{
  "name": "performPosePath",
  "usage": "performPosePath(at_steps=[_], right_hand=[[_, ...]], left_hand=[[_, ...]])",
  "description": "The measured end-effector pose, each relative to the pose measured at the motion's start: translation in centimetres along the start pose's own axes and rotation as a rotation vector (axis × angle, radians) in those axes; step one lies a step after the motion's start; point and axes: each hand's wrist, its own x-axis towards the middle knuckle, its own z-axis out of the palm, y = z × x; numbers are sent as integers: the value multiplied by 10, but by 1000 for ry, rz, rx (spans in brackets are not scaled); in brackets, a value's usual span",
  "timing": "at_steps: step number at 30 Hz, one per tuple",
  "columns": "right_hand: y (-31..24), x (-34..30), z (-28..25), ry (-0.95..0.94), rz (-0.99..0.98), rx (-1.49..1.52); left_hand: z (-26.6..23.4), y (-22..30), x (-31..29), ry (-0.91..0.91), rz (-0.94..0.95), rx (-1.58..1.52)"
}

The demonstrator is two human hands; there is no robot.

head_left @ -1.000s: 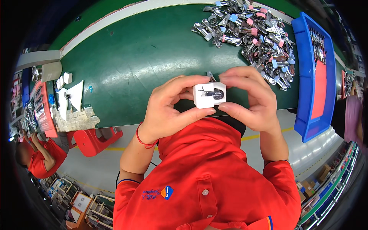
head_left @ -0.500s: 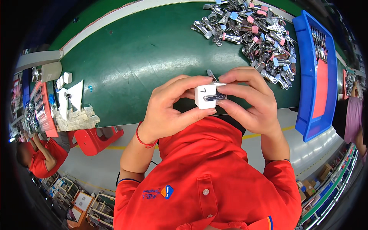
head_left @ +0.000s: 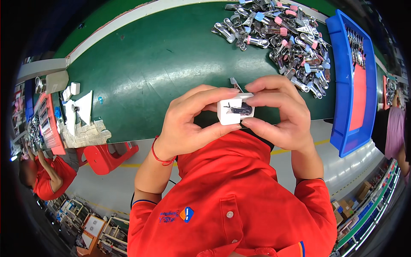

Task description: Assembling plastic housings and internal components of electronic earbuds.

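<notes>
A small white block (head_left: 224, 116) with a dark handwritten mark is held at the table's front edge. My left hand (head_left: 186, 118) is closed on its left side, fingers above and thumb below. A dark metal clip piece (head_left: 242, 110) lies in the block's opening. My right hand (head_left: 284, 113) closes around the block's right side, with fingertips at its upper edge and the thumb at its lower corner. Behind the block a slim metal clip part (head_left: 233, 82) sticks out; its lower end is hidden by the block and fingers.
A heap of metal clips (head_left: 295, 47) with pink and blue tips covers the table's far right. Beside it stands a blue bin (head_left: 340, 94) with clips and a red sheet inside. White scraps and small blocks (head_left: 75, 88) lie at the left, above a red stool (head_left: 102, 159).
The block has tipped slightly in my hands, and the dark clip piece shows a little farther right. My right thumb and index finger have spread slightly apart.
</notes>
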Motion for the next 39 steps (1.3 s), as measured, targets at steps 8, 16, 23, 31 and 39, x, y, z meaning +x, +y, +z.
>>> performPosePath(at_steps=[8,16,23,31,39], right_hand=[[3,0,0,-24,-79,-64],[3,1,0,-12,-125,-89],[-1,-1,-2,42,-49,-22],[0,-6,2,149,-74,45],[6,-7,-4,12,-27,23]], left_hand=[[1,1,0,13,10,57],[2,1,1,13,6,37],[1,1,2,37,111,147],[4,-2,3,46,219,216],[6,7,7,56,78,189]])
